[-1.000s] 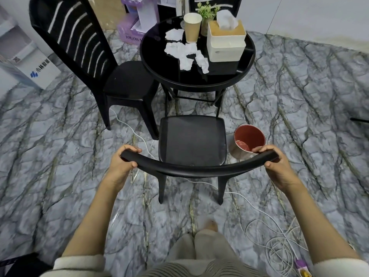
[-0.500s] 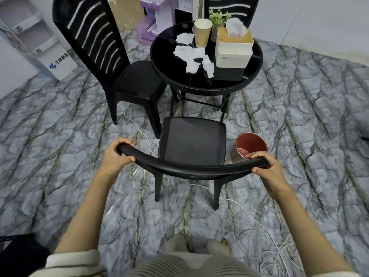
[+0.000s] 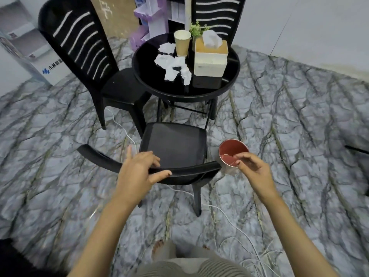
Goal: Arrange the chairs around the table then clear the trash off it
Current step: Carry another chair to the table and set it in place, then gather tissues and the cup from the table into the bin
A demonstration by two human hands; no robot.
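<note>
**Chair set near the round surface, hands loosening from its backrest**

The left hand is seen draped loosely over the curved black backrest of the low black chair, fingers spread and thumb under the rail, not clamped. The right hand is held free in the air just beside the rail's right end, fingers half curled around nothing, in front of a small red-lined round bin on the marble-patterned floor. The chair's seat is pointed toward the round black glass surface, its front edge close to the legs.

A tall black slatted chair stands at the surface's left, and another slatted back shows behind it. On the surface lie crumpled white tissues, a brown paper cup, and a cream tissue box.

For the step to be done well, the chair is best squared to the surface with both hands on the rail, pushed evenly, with the white cable under it and the bin kept clear of the legs.
</note>
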